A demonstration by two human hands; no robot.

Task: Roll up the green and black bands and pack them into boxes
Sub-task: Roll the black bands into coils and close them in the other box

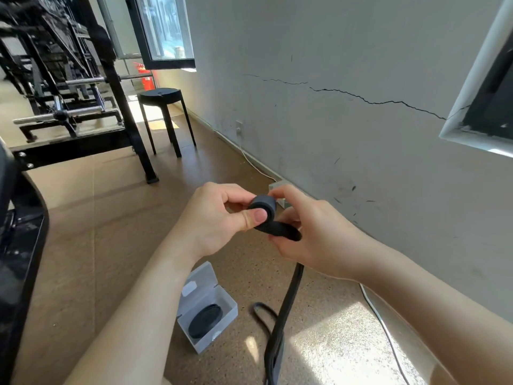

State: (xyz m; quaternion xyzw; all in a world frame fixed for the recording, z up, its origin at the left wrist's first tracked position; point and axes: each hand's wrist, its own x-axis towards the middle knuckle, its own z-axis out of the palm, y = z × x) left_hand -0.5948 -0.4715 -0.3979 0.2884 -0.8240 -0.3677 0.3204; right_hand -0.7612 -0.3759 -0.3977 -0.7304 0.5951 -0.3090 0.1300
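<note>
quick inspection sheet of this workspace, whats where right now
surface: speckled brown floor, sunlit at lower right
job's things: black band part-rolled, its tail hanging to the floor; open clear box on the floor holds a rolled band
clutter: nothing seen
grippers: left hand and right hand both pinch the roll
cables: white cable along the wall base
surroundings: cracked wall, black stool, gym frame, fire extinguisher

Both forearms are bare along all of their visible length, as are the wrists and the fingers of the left hand (219, 218) and the right hand (313, 232), and the left thumb's nail is short, plain and trimmed close to the fingertip.
</note>
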